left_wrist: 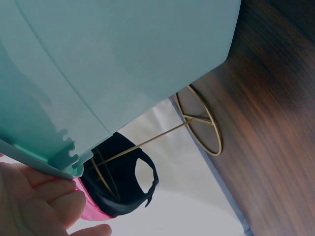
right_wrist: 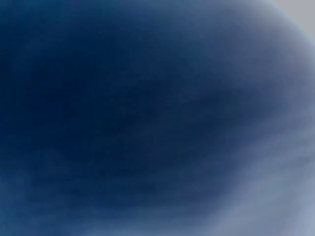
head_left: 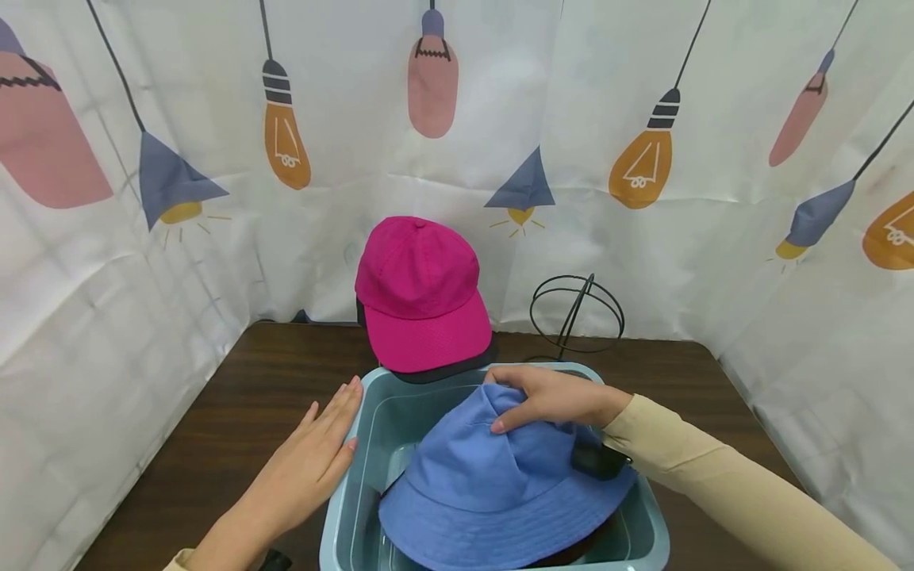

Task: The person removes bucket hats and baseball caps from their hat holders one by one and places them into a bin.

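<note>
Two bare hands are at work before us. We see the right hand [head_left: 546, 396] pinching the crown of a blue bucket hat [head_left: 485, 484], its thumb on the near side of a fold in the cloth. The left hand [head_left: 314, 460] grasps nothing; its fingers are extended and rest against the left rim of a light blue-green basin [head_left: 337, 515].

We find the hat inside this basin, crown up and brim toward us, with something dark brown [head_left: 581, 546] showing beneath the brim; we cannot tell what it is. From the right wrist we get only a dark blue blur. A black device [head_left: 598, 458] sits at the right wrist, beside a pale yellow sleeve [head_left: 714, 484].

Beyond the basin we see a pink cap [head_left: 421, 277] on a wire stand [left_wrist: 147, 140], and to its right a second, round-topped stand [head_left: 574, 321]. We see dark brown wood grain on the table [head_left: 236, 420], and lamps and bulbs printed on the white cloth [head_left: 343, 238] behind.
</note>
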{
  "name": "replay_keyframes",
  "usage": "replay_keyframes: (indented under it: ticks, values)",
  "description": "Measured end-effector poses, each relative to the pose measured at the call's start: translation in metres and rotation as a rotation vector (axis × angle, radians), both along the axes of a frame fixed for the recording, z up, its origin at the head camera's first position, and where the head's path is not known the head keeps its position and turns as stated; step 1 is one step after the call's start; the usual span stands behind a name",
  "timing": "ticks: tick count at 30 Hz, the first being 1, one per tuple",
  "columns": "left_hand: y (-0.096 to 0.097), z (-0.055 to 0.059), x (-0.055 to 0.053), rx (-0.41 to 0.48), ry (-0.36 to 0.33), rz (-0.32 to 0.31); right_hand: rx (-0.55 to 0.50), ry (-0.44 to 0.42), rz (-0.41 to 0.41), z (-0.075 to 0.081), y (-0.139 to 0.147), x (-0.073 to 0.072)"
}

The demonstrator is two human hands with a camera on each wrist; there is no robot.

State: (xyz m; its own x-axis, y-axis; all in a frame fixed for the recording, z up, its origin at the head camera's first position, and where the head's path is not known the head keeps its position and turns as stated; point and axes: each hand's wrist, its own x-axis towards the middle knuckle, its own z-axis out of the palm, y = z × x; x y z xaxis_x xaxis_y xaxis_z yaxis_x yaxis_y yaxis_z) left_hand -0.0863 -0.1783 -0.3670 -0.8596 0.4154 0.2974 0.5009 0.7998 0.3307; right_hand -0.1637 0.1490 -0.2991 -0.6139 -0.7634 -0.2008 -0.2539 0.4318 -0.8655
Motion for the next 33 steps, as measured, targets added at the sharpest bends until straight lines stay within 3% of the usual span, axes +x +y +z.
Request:
replay_keyframes:
  ticks: [3, 6, 9, 13, 18, 24, 29, 33]
  values:
    - [0.002, -0.001, -0.002, 0.001, -0.019, -0.003, 0.078, -0.015, -0.005, -0.023, 0.000, -0.008]
    - [0.004, -0.001, -0.003, 0.003, -0.027, -0.005, 0.127, 0.037, -0.010, -0.042, 0.001, -0.015]
    - [0.005, -0.002, -0.004, 0.007, -0.030, -0.011, 0.169, 0.094, -0.067, -0.052, 0.004, -0.021]
    - [0.003, -0.003, -0.003, 0.021, -0.002, -0.014, 0.231, 0.144, -0.113, -0.057, 0.002, -0.026]
    - [-0.001, -0.003, -0.001, 0.031, 0.021, -0.004, 0.331, 0.220, -0.075, -0.068, -0.013, -0.027]
    - [0.001, -0.003, -0.005, 0.011, 0.013, -0.003, 0.357, 0.151, -0.104, -0.080, -0.019, -0.027]
    - [0.000, -0.004, -0.004, 0.016, 0.015, -0.002, 0.378, 0.131, -0.113, -0.079, -0.021, -0.027]
    - [-0.002, -0.006, -0.003, 0.006, 0.040, -0.010, 0.484, 0.204, -0.096, -0.072, -0.024, -0.026]
